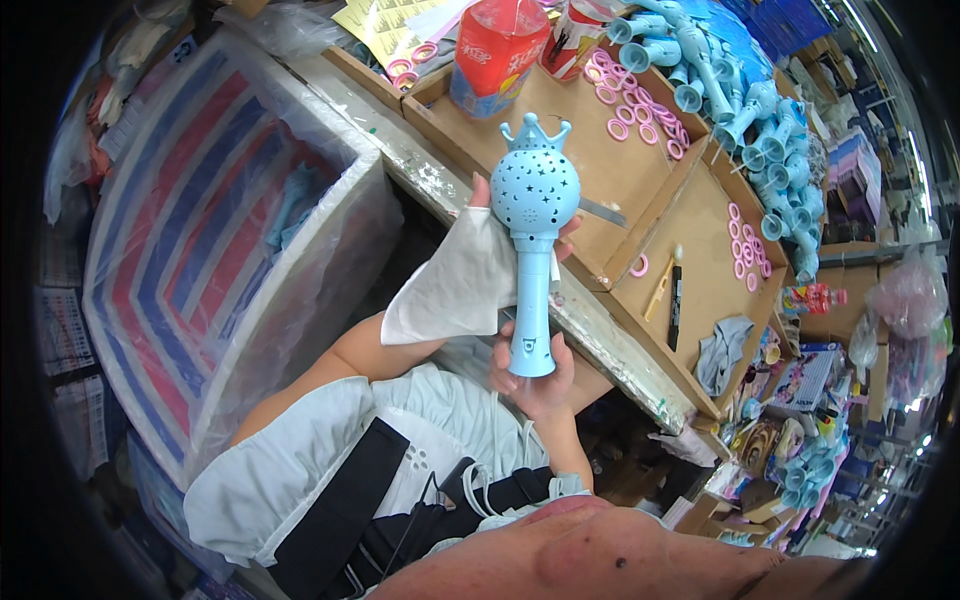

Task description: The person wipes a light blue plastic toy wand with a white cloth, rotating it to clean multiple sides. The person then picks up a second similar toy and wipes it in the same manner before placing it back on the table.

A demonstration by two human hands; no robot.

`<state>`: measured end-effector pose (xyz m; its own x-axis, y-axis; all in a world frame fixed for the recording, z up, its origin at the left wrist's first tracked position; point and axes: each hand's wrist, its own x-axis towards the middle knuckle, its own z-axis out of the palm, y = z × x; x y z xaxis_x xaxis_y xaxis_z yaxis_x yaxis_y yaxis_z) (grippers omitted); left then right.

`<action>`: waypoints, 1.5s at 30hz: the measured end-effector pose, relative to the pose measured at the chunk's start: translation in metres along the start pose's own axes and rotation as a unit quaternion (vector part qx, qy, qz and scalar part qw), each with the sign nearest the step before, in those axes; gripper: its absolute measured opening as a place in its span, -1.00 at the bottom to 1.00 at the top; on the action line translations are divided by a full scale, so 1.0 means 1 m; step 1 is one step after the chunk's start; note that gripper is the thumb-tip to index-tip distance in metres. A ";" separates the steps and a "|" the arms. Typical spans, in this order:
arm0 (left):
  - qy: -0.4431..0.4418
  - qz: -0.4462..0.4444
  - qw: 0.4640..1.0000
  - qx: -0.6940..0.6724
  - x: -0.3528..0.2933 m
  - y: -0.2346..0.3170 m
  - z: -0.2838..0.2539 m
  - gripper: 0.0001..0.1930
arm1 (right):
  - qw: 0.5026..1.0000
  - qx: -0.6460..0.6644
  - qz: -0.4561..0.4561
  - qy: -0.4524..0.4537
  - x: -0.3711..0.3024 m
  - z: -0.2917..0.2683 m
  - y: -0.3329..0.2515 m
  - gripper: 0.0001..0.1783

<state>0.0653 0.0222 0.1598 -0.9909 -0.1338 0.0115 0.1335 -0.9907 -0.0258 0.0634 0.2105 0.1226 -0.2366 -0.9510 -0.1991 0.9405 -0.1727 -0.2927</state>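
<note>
Upright in front of me is a light blue toy wand (pixel 535 195), with a crown on top, a round head pierced with star and moon holes, and a flared handle. My left hand (pixel 481 192) is closed round it from behind, just below the round head, thumb at its left side and fingertips showing at its right. White cloth (pixel 450 275) covers most of that hand and its wrist; whether it is a glove or a loose rag I cannot tell. Lower down, my right hand (pixel 550 385) grips the flared handle end, fingers on both sides of it.
Beyond the wand, shallow cardboard trays (pixel 640 235) on the worn bench hold pink rings (pixel 640 110), a red tub (pixel 497 50), a black marker (pixel 675 305), a yellow-handled tool (pixel 658 297) and a grey rag (pixel 724 352). Blue wand handles (pixel 780 150) pile behind. A striped, plastic-lined bin (pixel 215 250) stands left.
</note>
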 end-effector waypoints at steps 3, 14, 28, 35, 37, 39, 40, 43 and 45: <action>0.041 0.031 0.995 0.085 -0.001 -0.002 0.004 -0.30 | 0.986 -0.147 -0.047 0.057 -0.003 0.001 -0.006 -0.16; 0.022 0.084 0.974 0.209 -0.004 -0.006 0.028 -0.52 | 0.934 -0.334 -0.058 0.111 -0.003 0.005 -0.015 -0.29; 0.124 -0.010 0.970 0.208 -0.025 0.014 0.009 -0.53 | 0.858 -0.436 -0.239 0.128 0.066 0.052 -0.236 -0.49; 0.183 -0.040 0.965 0.184 -0.048 0.039 0.006 -0.51 | 0.663 -0.566 -0.285 0.399 0.175 0.059 -0.392 -0.55; 0.202 -0.028 0.962 0.180 -0.052 0.047 0.003 -0.51 | 0.662 -0.534 -0.287 0.441 0.193 0.054 -0.411 -0.51; 0.223 -0.013 0.956 0.190 -0.053 0.054 0.000 -0.51 | 0.628 -0.558 -0.284 0.462 0.209 0.048 -0.423 -0.50; 0.224 -0.011 0.956 0.188 -0.052 0.057 -0.003 -0.50 | 0.608 -0.567 -0.283 0.478 0.215 0.043 -0.428 -0.50; 0.219 -0.002 0.961 0.168 -0.047 0.066 -0.009 -0.51 | 0.658 -0.496 -0.340 0.453 0.228 0.025 -0.440 -0.52; 0.220 0.000 0.963 0.155 -0.044 0.068 -0.010 -0.52 | 0.638 -0.526 -0.371 0.423 0.234 0.013 -0.443 -0.56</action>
<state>0.1182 -0.0393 0.1474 -0.8923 -0.1789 -0.4145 0.0650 -0.9595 0.2741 -0.4051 0.0610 0.2182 -0.9870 -0.1510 0.0559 -0.0853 0.1958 -0.9769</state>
